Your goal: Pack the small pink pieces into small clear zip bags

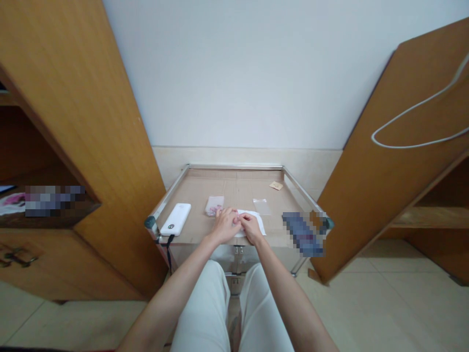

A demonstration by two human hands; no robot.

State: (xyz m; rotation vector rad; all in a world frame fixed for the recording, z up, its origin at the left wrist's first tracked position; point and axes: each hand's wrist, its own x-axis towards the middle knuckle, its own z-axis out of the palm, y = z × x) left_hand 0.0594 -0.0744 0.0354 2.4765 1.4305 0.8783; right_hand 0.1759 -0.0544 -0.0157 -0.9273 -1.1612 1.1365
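Note:
My left hand (224, 227) and my right hand (252, 228) meet near the front edge of the table, above a white sheet (259, 223). The fingers of both hands are bent and closed, with the fingertips together. Whatever lies between them is too small and covered to make out. Just beyond my left hand is a small stack of clear plastic bags (214, 204) with some pink at its lower end. A single clear bag (261, 206) lies flat beyond my right hand.
The cardboard-covered table (234, 183) has a raised metal rim. A white power bank (176, 219) with a black cable lies at left. At the back right is a small tan paper piece (276, 186); a blurred-out item (303, 234) lies at front right. Wooden cabinets flank both sides.

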